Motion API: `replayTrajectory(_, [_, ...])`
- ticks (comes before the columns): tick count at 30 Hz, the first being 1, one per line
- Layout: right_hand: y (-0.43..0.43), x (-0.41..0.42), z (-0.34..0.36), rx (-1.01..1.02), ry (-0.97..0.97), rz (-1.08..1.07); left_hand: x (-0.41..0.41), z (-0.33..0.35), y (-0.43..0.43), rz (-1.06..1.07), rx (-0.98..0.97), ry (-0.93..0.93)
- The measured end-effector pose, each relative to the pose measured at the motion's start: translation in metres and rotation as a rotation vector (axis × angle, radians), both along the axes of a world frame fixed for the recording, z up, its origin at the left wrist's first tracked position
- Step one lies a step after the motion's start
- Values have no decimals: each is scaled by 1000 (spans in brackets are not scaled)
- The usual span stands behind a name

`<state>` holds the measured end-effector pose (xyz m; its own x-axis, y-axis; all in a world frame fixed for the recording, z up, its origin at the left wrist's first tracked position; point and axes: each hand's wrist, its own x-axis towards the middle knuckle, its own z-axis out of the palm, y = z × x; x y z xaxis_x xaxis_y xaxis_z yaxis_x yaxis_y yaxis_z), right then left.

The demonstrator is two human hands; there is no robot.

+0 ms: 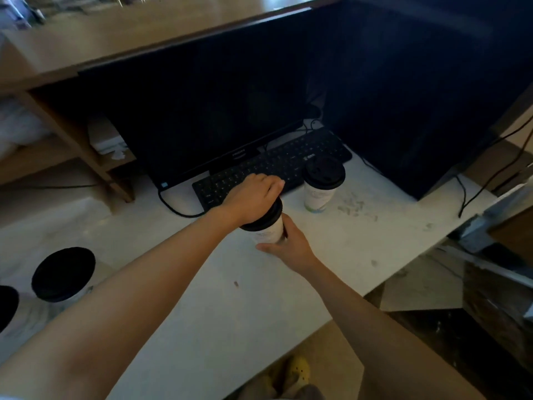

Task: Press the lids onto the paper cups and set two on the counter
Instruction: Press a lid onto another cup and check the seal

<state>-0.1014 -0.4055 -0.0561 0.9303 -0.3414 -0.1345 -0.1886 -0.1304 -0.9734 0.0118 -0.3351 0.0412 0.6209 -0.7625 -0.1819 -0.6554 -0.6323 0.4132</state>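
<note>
A white paper cup (269, 232) stands on the white counter (331, 255) in front of the keyboard. A black lid (268, 219) sits on its top. My left hand (253, 199) lies flat on that lid, palm down. My right hand (290, 245) wraps the cup's lower side from the right. A second lidded paper cup (320, 186) stands upright on the counter to the right, next to the keyboard. A third cup with a black lid (63, 274) stands at the near left.
A black keyboard (274, 164) and a dark monitor (202, 111) fill the back of the counter. A large dark box (418, 96) stands at the right, with cables trailing beside it. Wooden shelves (72, 145) are at the left. The counter's front edge runs diagonally at lower right.
</note>
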Motion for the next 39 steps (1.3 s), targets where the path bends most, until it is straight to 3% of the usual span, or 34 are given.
replayTrajectory(2, [-7,0,22,-45,-66,-16,1,25,-3,-11,-125,-38])
replayTrajectory(4, [-15,3,44,-81,-138,-18,-2,52,-4,12,-267,-195])
replayTrajectory(6, [-22,7,67,-158,-184,-42,-6,82,-1,136,-354,-284])
replayTrajectory(7, [-27,10,76,-252,-197,-72,-6,96,1,220,-354,-223])
replayTrajectory(9, [-37,16,93,-518,-213,-123,-2,116,8,358,-313,107])
replayTrajectory(11, [-45,19,112,-701,-235,-174,2,128,17,420,-280,432])
replayTrajectory(13, [-47,18,133,-866,-299,-219,1,133,28,439,-327,643])
replayTrajectory(16, [-45,20,158,-1126,-461,-269,3,133,37,481,-547,869])
replayTrajectory(19, [-44,25,172,-1199,-554,-244,0,134,43,509,-715,928])
replayTrajectory(21, [-44,21,185,-1067,-538,-117,-3,134,47,475,-793,845])
replayTrajectory(23, [-46,15,201,-785,-402,8,-7,136,53,422,-844,701])
replayTrajectory(27, [-51,8,238,-197,-37,-24,-11,137,64,274,-913,456])
replayTrajectory(29, [-51,8,248,-5,71,-8,-14,139,68,196,-905,317])
replayTrajectory(32, [-48,5,253,48,111,42,-14,138,72,103,-900,194])
replayTrajectory(34, [-46,3,250,104,32,44,-13,138,75,52,-904,197])
replayTrajectory(37, [-43,2,240,199,-114,-23,-7,141,80,-13,-854,278])
replayTrajectory(39, [-40,1,236,182,-189,-36,-1,143,81,43,-859,465])
